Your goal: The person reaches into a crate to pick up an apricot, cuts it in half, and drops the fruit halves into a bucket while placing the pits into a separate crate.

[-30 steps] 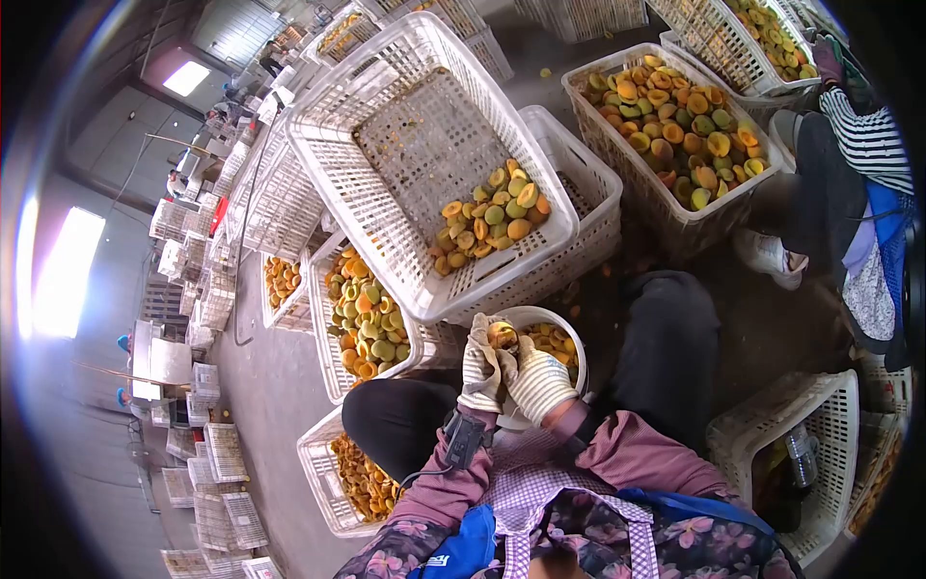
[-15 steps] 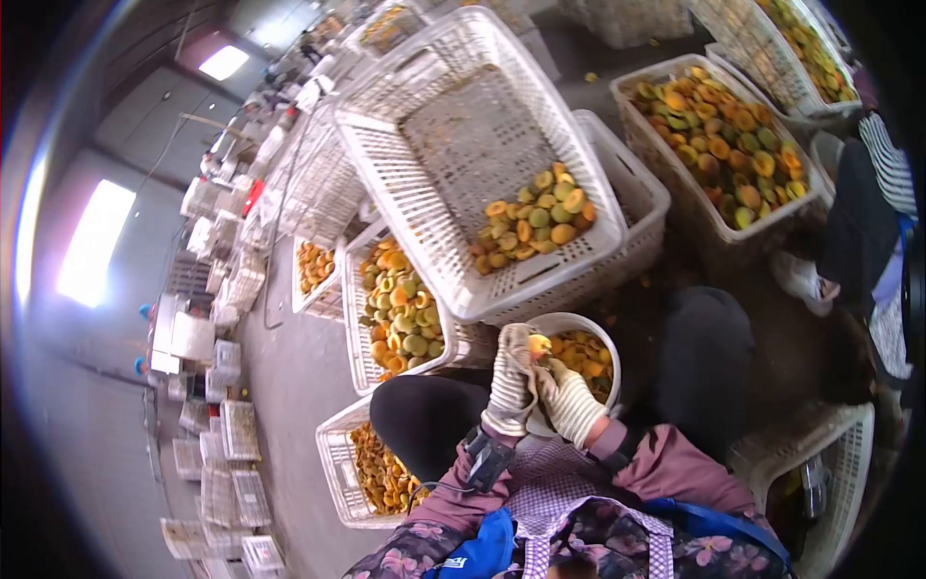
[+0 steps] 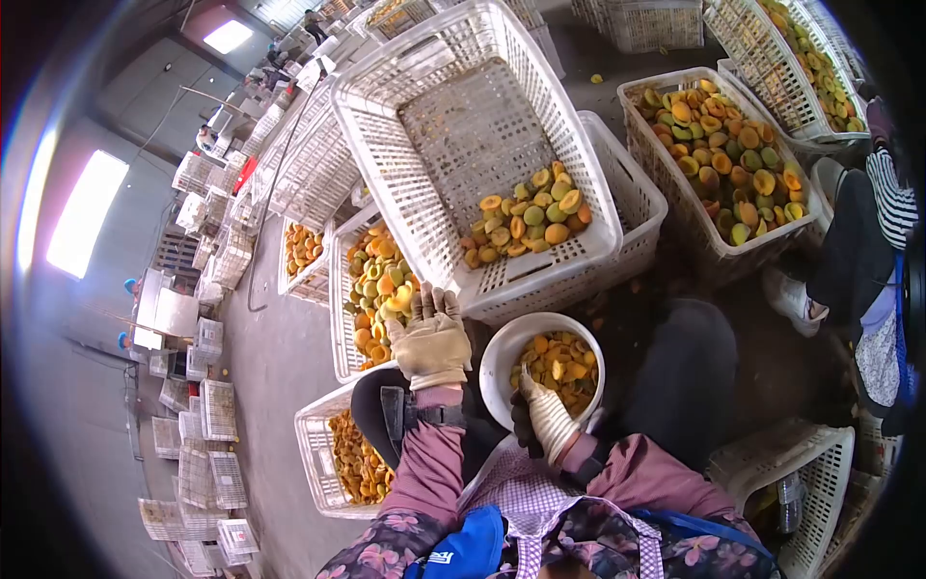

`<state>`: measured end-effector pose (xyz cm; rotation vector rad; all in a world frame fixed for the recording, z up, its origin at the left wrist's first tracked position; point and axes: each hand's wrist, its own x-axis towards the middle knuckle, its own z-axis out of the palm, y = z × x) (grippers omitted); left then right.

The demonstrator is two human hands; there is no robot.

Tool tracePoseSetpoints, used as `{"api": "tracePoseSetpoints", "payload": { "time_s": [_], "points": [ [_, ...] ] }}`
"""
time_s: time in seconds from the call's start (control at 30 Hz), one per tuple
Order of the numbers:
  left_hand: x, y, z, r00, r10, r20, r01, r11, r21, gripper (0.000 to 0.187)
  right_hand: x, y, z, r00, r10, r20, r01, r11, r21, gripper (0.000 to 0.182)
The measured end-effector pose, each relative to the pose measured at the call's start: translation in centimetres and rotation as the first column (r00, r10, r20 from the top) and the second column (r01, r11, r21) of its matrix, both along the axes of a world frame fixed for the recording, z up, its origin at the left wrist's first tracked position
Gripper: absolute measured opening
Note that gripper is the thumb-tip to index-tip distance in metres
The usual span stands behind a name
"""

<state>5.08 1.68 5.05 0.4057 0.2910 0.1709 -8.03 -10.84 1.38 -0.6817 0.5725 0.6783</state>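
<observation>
My left hand [image 3: 431,338], in a pale work glove, is stretched out with its fingers apart. It is over the near edge of a white crate of halved apricots [image 3: 378,280], and a yellow half lies beside its fingertips. At the near rim of a white bucket [image 3: 489,372], my right hand [image 3: 550,415] is closed in a striped glove with a dark palm. A thin greyish tip sticks up from its fingers, apparently a small knife [image 3: 524,371]; its handle is hidden. Cut apricot pieces [image 3: 564,367] fill much of the bucket.
A large white crate [image 3: 386,145] with some apricot halves in its near corner stands ahead, on another crate. Another full crate [image 3: 719,217] is at the right, near a seated person's leg [image 3: 858,251]. A crate of brownish pieces [image 3: 313,454] sits beside my left knee.
My hands were together over the bucket around an apricot. Now the left has moved left to the crate of halves, spread and without the fruit; the right stays at the bucket.
</observation>
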Motion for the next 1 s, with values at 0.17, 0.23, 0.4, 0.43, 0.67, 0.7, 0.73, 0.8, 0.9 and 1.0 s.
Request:
{"api": "tracePoseSetpoints", "payload": {
  "time_s": [0.17,0.23,0.4,0.43,0.67,0.7,0.73,0.8,0.9,1.0],
  "points": [
    [15.7,1.2,-12.1,0.809,-0.488,-0.329,0.407,0.061,0.911,0.031,0.9,1.1,-1.4,0.994,-0.052,0.092,0.053,0.998,-0.014,0.036],
    [21.8,0.1,-16.3,0.691,-0.151,-0.707,0.250,-0.868,0.430,0.047,1.2,1.4,-2.7,0.989,-0.071,0.132,0.078,0.996,-0.049,0.033],
    [22.8,1.1,-20.0,0.735,0.002,-0.678,0.347,-0.860,0.374,0.060,2.2,0.8,-1.9,0.984,-0.101,0.144,0.115,0.990,-0.087,0.035],
    [23.0,1.7,-20.1,0.741,0.016,-0.672,0.358,-0.855,0.375,0.060,2.2,0.8,-1.7,0.985,-0.085,0.152,0.099,0.992,-0.083,0.035],
    [21.0,0.0,-16.8,0.629,-0.159,-0.761,0.313,-0.844,0.435,0.050,1.4,1.4,-2.5,0.987,-0.012,0.162,0.035,0.989,-0.140,0.035],
    [20.5,0.1,-16.2,0.645,-0.188,-0.741,0.282,-0.843,0.459,0.047,1.4,1.5,-2.7,0.985,-0.002,0.172,0.028,0.988,-0.150,0.035],
    [19.8,0.2,-15.6,0.653,-0.191,-0.733,0.282,-0.837,0.469,0.047,1.3,1.5,-2.9,0.980,-0.033,0.198,0.067,0.984,-0.165,0.035],
    [18.3,-0.4,-13.8,0.705,-0.426,-0.567,0.264,-0.585,0.767,0.029,1.7,1.3,-6.0,0.956,-0.051,0.288,0.123,0.964,-0.237,0.034],
    [9.5,-4.7,-5.9,0.684,-0.687,-0.248,0.692,0.502,0.520,0.014,2.4,1.1,-9.5,0.753,0.001,0.658,0.441,0.742,-0.505,0.029],
    [1.8,-5.2,-4.1,0.775,-0.628,-0.068,0.527,0.583,0.618,0.014,3.2,-0.7,-7.9,0.520,0.539,0.663,0.684,0.203,-0.701,0.033]
  ]
}}
